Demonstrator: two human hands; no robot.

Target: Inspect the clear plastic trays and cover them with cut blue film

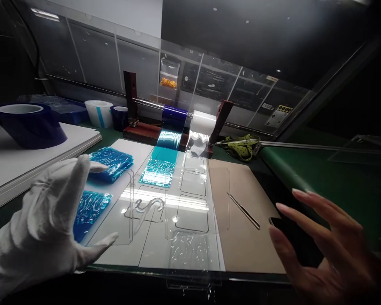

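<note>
Head view:
- White-gloved left hand [97, 201], fingers and thumb spread, beside a clear rectangular plastic sheet [122, 216] and glossy blue film stack [114, 162].
- Bare right hand [327, 241], fingers spread, near slim metallic tool [244, 211] on brown board [238, 182].

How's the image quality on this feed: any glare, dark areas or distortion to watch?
Head view: glare streaks the outlined white sheet and teal film; bottom edge and right side fall dark; the leftmost blue roll looks stretched, probably lens distortion.
</note>
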